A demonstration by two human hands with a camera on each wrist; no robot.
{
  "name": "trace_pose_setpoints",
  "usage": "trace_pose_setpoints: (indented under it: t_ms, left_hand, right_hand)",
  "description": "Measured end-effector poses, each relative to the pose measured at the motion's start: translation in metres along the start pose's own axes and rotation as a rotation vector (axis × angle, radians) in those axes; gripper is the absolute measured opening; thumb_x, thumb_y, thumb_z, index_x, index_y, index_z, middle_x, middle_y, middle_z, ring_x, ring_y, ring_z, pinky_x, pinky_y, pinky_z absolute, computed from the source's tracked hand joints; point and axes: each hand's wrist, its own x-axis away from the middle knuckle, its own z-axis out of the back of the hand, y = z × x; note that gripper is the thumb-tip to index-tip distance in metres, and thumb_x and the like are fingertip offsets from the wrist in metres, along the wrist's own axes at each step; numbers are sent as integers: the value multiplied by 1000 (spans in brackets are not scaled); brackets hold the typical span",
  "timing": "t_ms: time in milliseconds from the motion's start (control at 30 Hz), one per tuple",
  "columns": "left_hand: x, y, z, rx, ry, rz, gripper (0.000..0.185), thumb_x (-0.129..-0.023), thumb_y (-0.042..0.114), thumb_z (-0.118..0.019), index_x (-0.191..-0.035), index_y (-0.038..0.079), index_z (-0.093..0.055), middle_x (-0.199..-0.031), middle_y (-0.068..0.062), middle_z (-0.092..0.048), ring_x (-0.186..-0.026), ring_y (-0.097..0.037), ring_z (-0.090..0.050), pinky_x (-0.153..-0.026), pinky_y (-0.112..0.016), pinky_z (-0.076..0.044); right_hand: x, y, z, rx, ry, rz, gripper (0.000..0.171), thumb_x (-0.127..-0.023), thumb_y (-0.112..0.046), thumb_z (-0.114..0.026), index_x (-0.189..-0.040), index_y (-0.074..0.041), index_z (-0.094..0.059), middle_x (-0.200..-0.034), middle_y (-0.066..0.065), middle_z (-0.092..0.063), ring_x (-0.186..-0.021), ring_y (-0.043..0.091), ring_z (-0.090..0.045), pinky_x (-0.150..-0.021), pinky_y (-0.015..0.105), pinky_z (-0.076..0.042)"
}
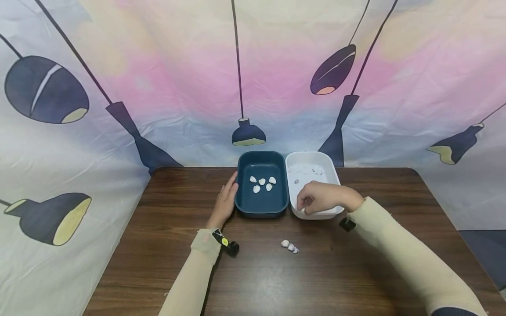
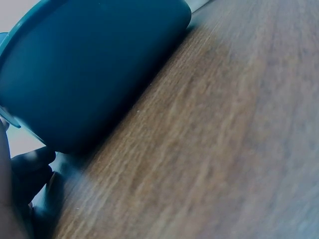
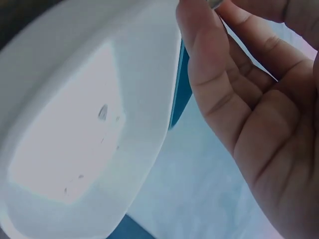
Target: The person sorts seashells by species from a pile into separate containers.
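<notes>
My left hand [image 1: 226, 199] lies along the left wall of a dark teal dish [image 1: 262, 210], fingers fairly straight against it. Several white shells [image 1: 262, 181] sit on the dish's floor. Over the near part of a white dish [image 1: 312, 157], my right hand [image 1: 322, 197] pinches a small shell [image 3: 214, 3] between thumb and fingertips; only its edge shows in the right wrist view. One small grey shell [image 1: 296, 181] and tiny dark bits lie inside the white dish.
The two dishes stand side by side at the back of the brown wooden table [image 1: 253, 281]. In front of them lie a white shell [image 1: 284, 243] and purplish ones [image 1: 293, 248] in a short row. A cloth printed with lamps [image 1: 248, 133] hangs behind.
</notes>
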Motion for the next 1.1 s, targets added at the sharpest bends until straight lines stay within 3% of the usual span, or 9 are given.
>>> trace_pose_setpoints:
  t_ms: [467,667,933,1100]
  left_hand:
    - [1,-1,-1,-8,7,-4,55,-115,43,-35,-167,23,-35,-169,-7,-38,-157,-31,-30,-131,-49,-3]
    - [0,-1,0,-11,1,2,55,-116,42,-34,-167,23,-35,-169,-6,-37,-157,-32,-30,-131,-49,-3]
    - [0,-1,0,-7,6,-10,55,-116,41,-35,-167,21,-35,-169,-6,-38,-157,-31,-31,-131,-49,-4]
    - [0,-1,0,-3,6,-7,54,-116,40,-35,-167,22,-35,-169,-5,-38,-157,-30,-31,-131,-49,-4]
  right_hand:
    - [-21,46,32,-91,67,-263,17,-88,7,-69,-102,3,-76,-94,6,-72,-79,17,-59,-69,31,-52]
    - [-29,63,38,-97,68,-303,15,-91,7,-69,-104,4,-76,-88,8,-69,-72,18,-59,-65,31,-52]
    - [-40,73,41,-70,79,-245,14,-88,7,-66,-97,3,-76,-86,7,-70,-73,18,-64,-67,32,-56]
    - [-50,76,36,-38,67,-361,19,-88,7,-65,-102,4,-77,-96,11,-73,-80,20,-66,-74,33,-57]
